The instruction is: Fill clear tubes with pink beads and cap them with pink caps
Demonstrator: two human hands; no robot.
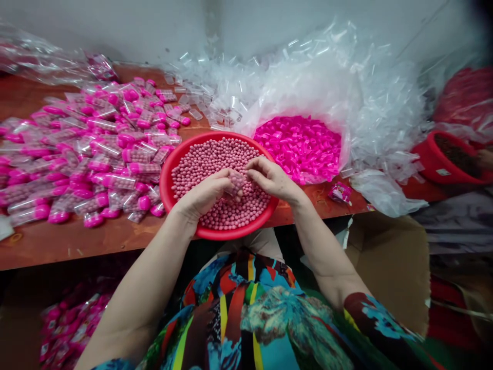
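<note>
A red basin full of small pink balls stands at the table's front edge. Over it, my left hand is closed around a small clear plastic tube, which seems to have pink balls inside. My right hand is just right of the tube, also above the balls, with thumb and fingers curled together; whatever they pinch is too small to make out. Beside the basin, an open plastic bag holds bright pink caps.
Many filled tubes with pink caps cover the table's left side. Clear empty tubes are heaped behind the basin. A small pink packet lies near the front edge. Further right, another person's hand is at a red container. A cardboard box stands below.
</note>
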